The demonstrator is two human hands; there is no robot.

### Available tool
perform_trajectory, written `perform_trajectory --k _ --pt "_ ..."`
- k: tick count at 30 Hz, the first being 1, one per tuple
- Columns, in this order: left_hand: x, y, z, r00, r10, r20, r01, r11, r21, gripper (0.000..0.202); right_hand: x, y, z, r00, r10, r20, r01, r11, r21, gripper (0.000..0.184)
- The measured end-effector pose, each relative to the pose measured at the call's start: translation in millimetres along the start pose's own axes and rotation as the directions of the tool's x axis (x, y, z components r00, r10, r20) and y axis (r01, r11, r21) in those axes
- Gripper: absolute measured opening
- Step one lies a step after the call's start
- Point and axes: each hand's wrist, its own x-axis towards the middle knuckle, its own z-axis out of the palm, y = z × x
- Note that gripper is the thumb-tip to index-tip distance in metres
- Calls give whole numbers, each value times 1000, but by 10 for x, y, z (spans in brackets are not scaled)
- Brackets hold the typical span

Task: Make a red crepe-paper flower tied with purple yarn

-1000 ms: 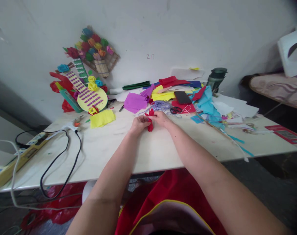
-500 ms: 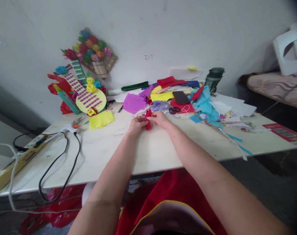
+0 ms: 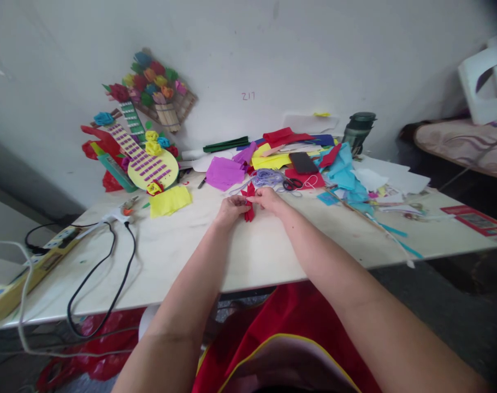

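A small piece of folded red crepe paper (image 3: pixel 249 213) is pinched at its middle between both hands, its ends fanning out above and below. My left hand (image 3: pixel 232 209) is closed on its left side. From the right, my right hand (image 3: pixel 267 198) grips the same spot with thumb and fingers together. Whether a thread runs round the middle is too small to tell. Just behind the hands lies a tangle of pale purple string (image 3: pixel 267 177). Black-handled scissors (image 3: pixel 291 184) rest to the right of the string.
Purple paper (image 3: pixel 225 173), yellow paper (image 3: pixel 171 201) and blue paper (image 3: pixel 342 172) lie around. A phone (image 3: pixel 303 162) rests on red paper; a dark bottle (image 3: pixel 358 132) stands behind. At left are a flower-decorated guitar-shaped craft (image 3: pixel 152 168), a glue gun (image 3: pixel 119 214) with its cable, and a power strip (image 3: pixel 35 273).
The red paper has shifted slightly and tilted a little between my fingers. Both hands keep nearly the same place.
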Motion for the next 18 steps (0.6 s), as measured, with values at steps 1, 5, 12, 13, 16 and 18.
perform_trajectory --k 1,5,12,13,16,18 --pt "0 2 -1 1000 -2 6 2 1000 -2 31 -7 -9 6 1000 13 -3 -13 1000 25 33" --pt "-9 17 0 1000 -6 25 7 999 -51 33 -36 -50 28 998 41 -41 -34 988 150 26" --pt "-76 112 41 996 -29 85 41 988 -146 32 -27 13 6 1000 -11 0 10 968 251 32" --pt "-83 123 47 997 -43 71 54 988 -147 33 -27 19 4 1000 -14 9 12 970 241 33" --pt "-93 136 53 997 -81 18 83 988 -131 33 -44 1 9 1000 -19 -1 18 976 218 36" --pt "-87 123 49 997 -78 15 80 989 -126 33 -59 -27 18 999 -30 -17 33 977 212 36"
